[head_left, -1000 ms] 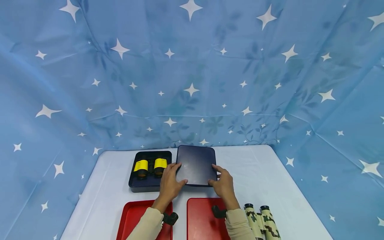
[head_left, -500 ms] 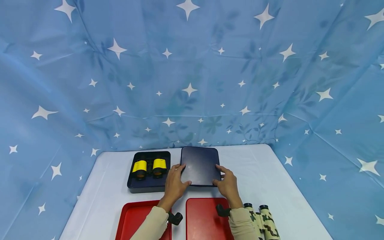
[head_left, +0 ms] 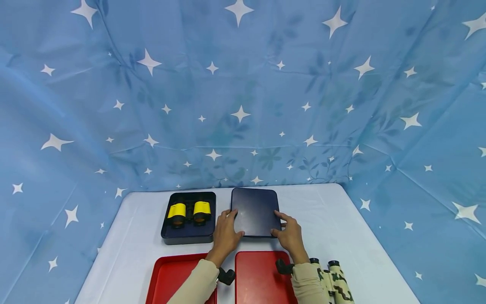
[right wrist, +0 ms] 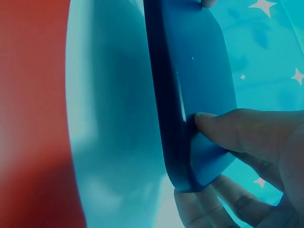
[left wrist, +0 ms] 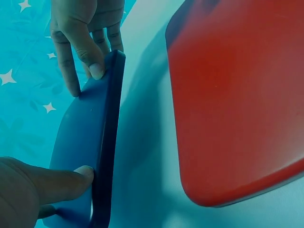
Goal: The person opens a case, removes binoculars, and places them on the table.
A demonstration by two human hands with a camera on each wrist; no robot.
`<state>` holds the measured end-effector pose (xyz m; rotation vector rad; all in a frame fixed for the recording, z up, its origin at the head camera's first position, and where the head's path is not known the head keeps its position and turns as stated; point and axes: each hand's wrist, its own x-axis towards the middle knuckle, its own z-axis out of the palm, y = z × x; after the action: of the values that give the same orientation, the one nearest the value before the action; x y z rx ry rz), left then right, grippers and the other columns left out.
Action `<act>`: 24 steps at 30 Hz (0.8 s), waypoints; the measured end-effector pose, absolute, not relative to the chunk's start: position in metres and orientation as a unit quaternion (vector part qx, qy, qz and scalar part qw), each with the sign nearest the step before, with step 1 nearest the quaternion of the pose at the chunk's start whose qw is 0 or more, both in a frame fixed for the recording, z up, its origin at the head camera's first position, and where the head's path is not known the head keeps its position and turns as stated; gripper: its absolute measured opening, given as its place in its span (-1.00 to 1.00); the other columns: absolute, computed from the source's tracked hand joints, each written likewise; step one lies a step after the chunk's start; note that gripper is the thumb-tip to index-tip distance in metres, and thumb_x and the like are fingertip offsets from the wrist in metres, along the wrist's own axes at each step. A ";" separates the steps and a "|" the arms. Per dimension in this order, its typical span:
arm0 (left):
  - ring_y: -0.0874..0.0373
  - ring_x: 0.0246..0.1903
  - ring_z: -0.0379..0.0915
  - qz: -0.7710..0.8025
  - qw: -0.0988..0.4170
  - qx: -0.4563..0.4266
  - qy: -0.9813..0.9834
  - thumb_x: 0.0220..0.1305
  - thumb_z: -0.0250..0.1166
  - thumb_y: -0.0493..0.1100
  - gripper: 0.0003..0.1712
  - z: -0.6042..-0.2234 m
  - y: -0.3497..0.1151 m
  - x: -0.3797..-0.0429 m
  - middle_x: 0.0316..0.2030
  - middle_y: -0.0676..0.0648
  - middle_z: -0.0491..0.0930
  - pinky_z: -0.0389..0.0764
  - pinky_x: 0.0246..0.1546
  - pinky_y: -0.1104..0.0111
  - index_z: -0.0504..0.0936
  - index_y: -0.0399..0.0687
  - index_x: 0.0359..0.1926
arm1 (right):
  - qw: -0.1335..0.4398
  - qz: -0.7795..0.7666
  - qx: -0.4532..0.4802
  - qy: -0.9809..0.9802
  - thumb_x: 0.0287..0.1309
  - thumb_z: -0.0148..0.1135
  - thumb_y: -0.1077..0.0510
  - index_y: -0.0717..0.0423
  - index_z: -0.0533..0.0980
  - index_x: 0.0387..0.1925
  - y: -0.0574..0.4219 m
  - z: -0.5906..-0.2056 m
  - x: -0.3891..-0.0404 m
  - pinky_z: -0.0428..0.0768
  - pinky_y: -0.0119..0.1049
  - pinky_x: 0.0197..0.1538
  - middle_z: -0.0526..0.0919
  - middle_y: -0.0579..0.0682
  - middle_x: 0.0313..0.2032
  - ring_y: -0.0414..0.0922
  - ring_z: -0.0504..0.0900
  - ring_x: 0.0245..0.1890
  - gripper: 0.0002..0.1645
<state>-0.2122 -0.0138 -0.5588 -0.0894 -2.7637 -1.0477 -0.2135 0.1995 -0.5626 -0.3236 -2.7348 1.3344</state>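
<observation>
Both hands hold a dark navy lid [head_left: 255, 212], smooth side up, at the back middle of the table. My left hand [head_left: 225, 234] grips its left side, with the thumb on the top near the front edge. On the right side, my right hand [head_left: 289, 234] has its thumb on top and fingers around the corner, as the right wrist view shows. A shadow lies on the cloth beside the lid in the wrist views. Just left of it, an open navy box [head_left: 190, 240] contains yellow-and-black binoculars [head_left: 177, 211].
In front stand an open red box [head_left: 167, 274], partly behind the left forearm, and a red lid [head_left: 258, 278], partly under the right wrist. Camouflage binoculars [head_left: 339, 280] lie at the front right. A blue star-patterned curtain [head_left: 243, 126] borders the white table [head_left: 322, 219].
The navy lid has shifted to the right, away from the box with the yellow binoculars, and slightly toward me. Both hands have moved with it, still gripping its sides.
</observation>
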 end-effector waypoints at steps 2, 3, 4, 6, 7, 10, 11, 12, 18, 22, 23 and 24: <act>-0.13 0.18 0.42 -0.348 0.090 -0.029 -0.933 -0.11 0.64 -0.17 -0.09 -0.560 -0.012 -0.213 0.25 -0.24 0.45 0.59 0.11 -0.02 0.50 -0.06 0.33 | 0.040 0.437 -0.104 -0.893 -0.14 0.51 0.38 -0.10 0.54 0.26 0.202 -0.565 -0.214 0.63 -0.21 -0.30 0.60 0.25 0.14 0.11 0.66 -0.01 -0.16; -0.13 0.17 0.43 -0.344 0.089 -0.030 -0.934 -0.12 0.64 -0.17 -0.09 -0.560 -0.011 -0.213 0.25 -0.24 0.46 0.60 0.09 -0.02 0.50 -0.07 0.33 | 0.038 0.438 -0.103 -0.892 -0.14 0.51 0.37 -0.10 0.54 0.26 0.203 -0.566 -0.214 0.62 -0.22 -0.31 0.60 0.25 0.14 0.11 0.66 -0.01 -0.16; -0.14 0.17 0.43 -0.343 0.087 -0.030 -0.935 -0.12 0.64 -0.17 -0.09 -0.561 -0.011 -0.213 0.24 -0.24 0.46 0.60 0.08 -0.02 0.50 -0.07 0.32 | 0.037 0.439 -0.103 -0.892 -0.14 0.52 0.37 -0.11 0.55 0.26 0.204 -0.568 -0.214 0.61 -0.23 -0.32 0.61 0.25 0.13 0.11 0.66 -0.01 -0.16; -0.14 0.15 0.43 -0.340 0.083 -0.030 -0.936 -0.13 0.64 -0.18 -0.09 -0.562 -0.010 -0.214 0.24 -0.25 0.46 0.61 0.06 -0.02 0.50 -0.08 0.32 | 0.034 0.442 -0.101 -0.891 -0.14 0.52 0.37 -0.10 0.55 0.25 0.205 -0.570 -0.214 0.58 -0.25 -0.34 0.63 0.26 0.11 0.12 0.66 -0.01 -0.16; -0.14 0.14 0.44 -0.338 0.081 -0.031 -0.937 -0.13 0.64 -0.19 -0.09 -0.562 -0.009 -0.213 0.23 -0.26 0.47 0.62 0.05 -0.02 0.50 -0.08 0.32 | 0.032 0.443 -0.101 -0.890 -0.14 0.52 0.37 -0.10 0.55 0.25 0.206 -0.571 -0.215 0.58 -0.25 -0.34 0.63 0.26 0.10 0.12 0.66 -0.01 -0.16; -0.14 0.13 0.44 -0.333 0.076 -0.029 -0.939 -0.14 0.64 -0.20 -0.09 -0.564 -0.008 -0.214 0.23 -0.26 0.47 0.62 0.04 -0.03 0.51 -0.08 0.31 | 0.027 0.446 -0.101 -0.889 -0.14 0.51 0.38 -0.10 0.55 0.25 0.207 -0.575 -0.215 0.59 -0.24 -0.31 0.64 0.26 0.09 0.11 0.66 0.00 -0.17; -0.14 0.13 0.44 -0.331 0.073 -0.027 -0.940 -0.14 0.64 -0.20 -0.10 -0.566 -0.008 -0.214 0.23 -0.26 0.47 0.63 0.04 -0.03 0.51 -0.08 0.31 | 0.026 0.446 -0.101 -0.889 -0.14 0.51 0.38 -0.10 0.55 0.25 0.206 -0.576 -0.215 0.59 -0.23 -0.30 0.65 0.26 0.08 0.11 0.66 0.00 -0.17; -0.13 0.13 0.45 -0.329 0.069 -0.025 -0.942 -0.13 0.64 -0.20 -0.10 -0.567 -0.008 -0.214 0.24 -0.26 0.47 0.63 0.04 -0.03 0.50 -0.07 0.31 | 0.026 0.445 -0.102 -0.889 -0.14 0.51 0.38 -0.10 0.55 0.25 0.206 -0.577 -0.215 0.60 -0.23 -0.29 0.65 0.26 0.08 0.11 0.65 0.00 -0.17; -0.13 0.11 0.45 -0.319 0.059 -0.022 -0.946 -0.13 0.63 -0.22 -0.14 -0.574 -0.008 -0.216 0.21 -0.26 0.48 0.63 0.03 -0.03 0.52 -0.10 0.28 | 0.032 0.438 -0.109 -0.892 -0.17 0.52 0.40 -0.10 0.58 0.22 0.203 -0.579 -0.217 0.62 -0.19 -0.26 0.65 0.25 0.09 0.13 0.66 0.00 -0.17; -0.15 0.08 0.45 -0.313 0.066 -0.026 -0.947 -0.16 0.63 -0.25 -0.16 -0.577 -0.008 -0.217 0.16 -0.28 0.51 0.61 0.03 -0.02 0.54 -0.14 0.23 | 0.035 0.430 -0.109 -0.896 -0.19 0.53 0.40 -0.07 0.59 0.20 0.201 -0.583 -0.219 0.63 -0.16 -0.25 0.63 0.27 0.12 0.14 0.66 0.00 -0.19; -0.15 0.07 0.45 -0.310 0.068 -0.026 -0.948 -0.17 0.63 -0.26 -0.17 -0.577 -0.009 -0.217 0.15 -0.28 0.51 0.61 0.02 -0.02 0.55 -0.15 0.23 | 0.034 0.426 -0.111 -0.897 -0.19 0.53 0.40 -0.08 0.59 0.20 0.201 -0.584 -0.219 0.64 -0.16 -0.24 0.63 0.26 0.12 0.13 0.66 0.01 -0.19; -0.15 0.06 0.45 -0.307 0.070 -0.028 -0.949 -0.18 0.63 -0.26 -0.17 -0.578 -0.009 -0.216 0.14 -0.28 0.52 0.61 0.01 -0.01 0.55 -0.15 0.22 | 0.035 0.422 -0.110 -0.899 -0.19 0.53 0.40 -0.08 0.60 0.20 0.200 -0.585 -0.219 0.65 -0.14 -0.22 0.63 0.27 0.12 0.13 0.66 0.01 -0.19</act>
<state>-0.2164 -0.0088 -0.5775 -0.0828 -2.8547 -0.9253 -0.2190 0.2005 -0.5848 -0.3390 -2.7642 1.2965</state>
